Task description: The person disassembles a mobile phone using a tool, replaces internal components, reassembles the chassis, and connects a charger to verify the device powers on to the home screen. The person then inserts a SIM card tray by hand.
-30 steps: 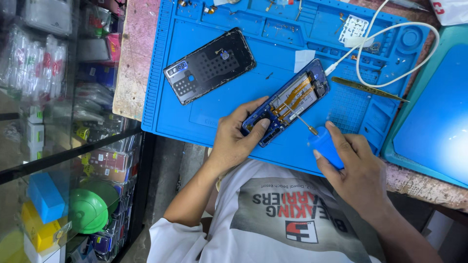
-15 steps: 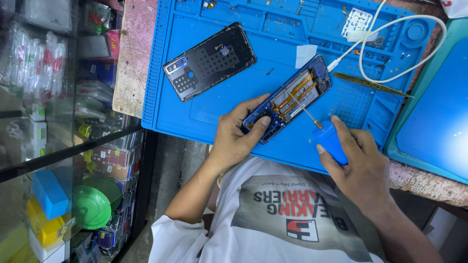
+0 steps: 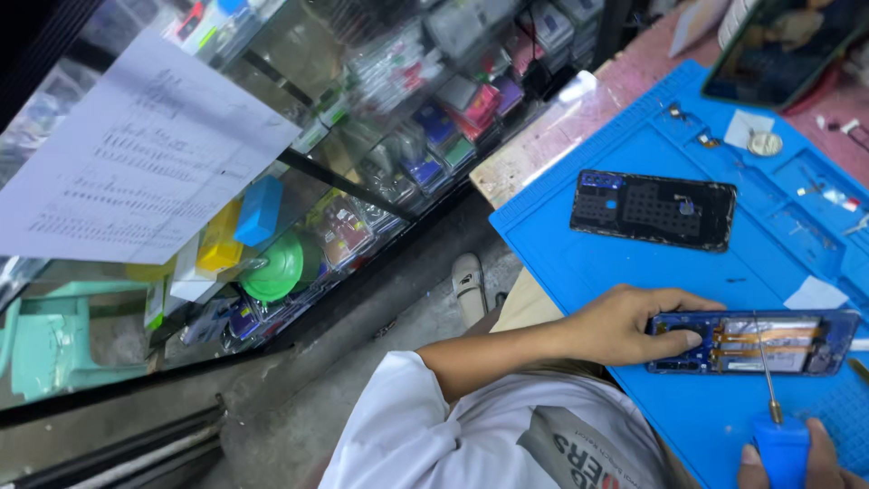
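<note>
Both hands are apart in the head view: the left hand (image 3: pixel 634 328) lies flat on the near end of the opened blue phone (image 3: pixel 753 342), fingers spread across its frame and thumb pressed along the lower edge, pinning it down rather than lifting it. The right hand (image 3: pixel 797 457) shows only at the bottom edge of the picture, closed around the blue handle of a thin screwdriver (image 3: pixel 769 398) whose shaft stands up from the handle and reaches over the phone's exposed inner parts; whether the tip touches a screw cannot be told. The phone lies flat on the blue work mat (image 3: pixel 588 254), which covers the table (image 3: pixel 534 154), with orange flex strips showing inside it. Well apart, farther up the mat, the removed dark back cover (image 3: pixel 652 210) rests inner face up, and small loose parts sit in the mat's shallow trays (image 3: pixel 815 181). To the left, a glass display case (image 3: pixel 362 181) full of small packaged goods stands beside the table, a printed sheet of paper (image 3: pixel 136 172) stuck on it. To work well here, I judge the left hand should keep firm downward pressure so the phone does not slide, while the screwdriver stays upright and seated squarely, clear of the flex strips.
</note>
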